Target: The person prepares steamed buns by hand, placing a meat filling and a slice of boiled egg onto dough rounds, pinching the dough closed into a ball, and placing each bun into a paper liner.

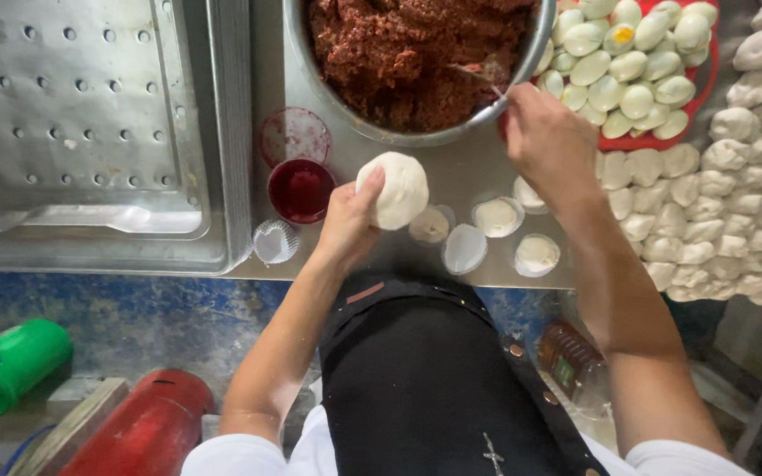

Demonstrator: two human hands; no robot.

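I see one metal bowl (522,79) of red-brown filling, one red tray (654,139) of halved eggs, one small red cup (301,189), one perforated metal tray (90,132), and five paper liners (465,249).

brown bottle (572,363) with a green-and-red label, lying on the floor right of the black apron (434,379)

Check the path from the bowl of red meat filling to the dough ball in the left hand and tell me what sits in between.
Nothing visible blocks it. The dough ball in the left hand hangs just below the rim of the filling bowl, over bare metal table. The right hand is at the rim holding a utensil. The red cup stands off to the side.
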